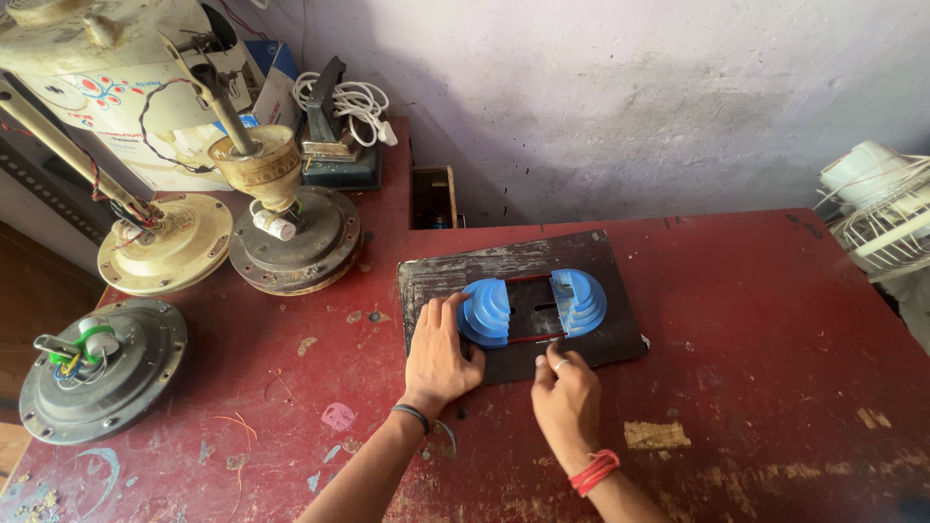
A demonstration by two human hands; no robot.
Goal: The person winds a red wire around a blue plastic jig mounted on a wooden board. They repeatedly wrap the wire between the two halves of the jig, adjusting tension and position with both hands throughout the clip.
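Two bare hands work at a dark, worn rectangular board (513, 291) lying flat on a scuffed red table (756, 320). Left hand (441, 353), with a dark wristband, lies open and palm down, its fingers touching the left blue stepped half-round plastic former (484, 312). Right hand (564, 395), wearing a ring and red thread at the wrist, pinches its fingertips together at the board's near edge; what it grips is too small to tell. A matching right blue stepped former (579, 300) sits just across a slotted gap. Well to the left stand three round ceiling fan motors (295, 247). A white fan guard (886, 218) shows at the far right.
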